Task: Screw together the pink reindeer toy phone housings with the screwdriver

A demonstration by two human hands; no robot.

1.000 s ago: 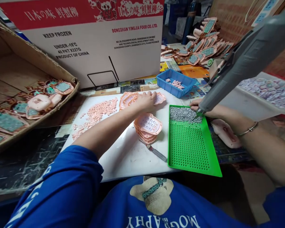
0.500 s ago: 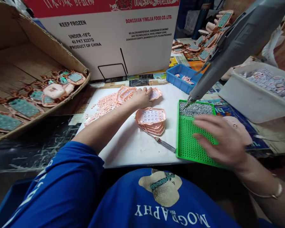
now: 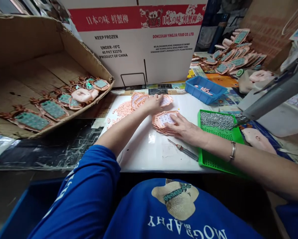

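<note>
My left hand (image 3: 154, 103) reaches to the back of the white board, its fingers bent down over a pink plastic shell (image 3: 166, 100) with a pale keypad in it. More such shells (image 3: 138, 99) lie just left of that hand. My right hand (image 3: 187, 130) is at the right end of a stack of pink shells (image 3: 161, 121); its thumb and fingers grip the top one, which also carries a keypad. The fingertips of my left hand are partly hidden. A small screwdriver (image 3: 185, 151) lies in front of the stack.
Loose pink buttons (image 3: 122, 111) are heaped on the left of the board. A green tray (image 3: 201, 156) holds many small screws, under my right forearm. A grey power screwdriver (image 3: 270, 96) hangs at right. A blue bin (image 3: 203, 91) and cardboard box (image 3: 89, 56) stand around.
My right hand has moved left from above the green tray onto the shell stack. The power screwdriver has swung right. My left hand stays at the back shells. The view has shifted.
</note>
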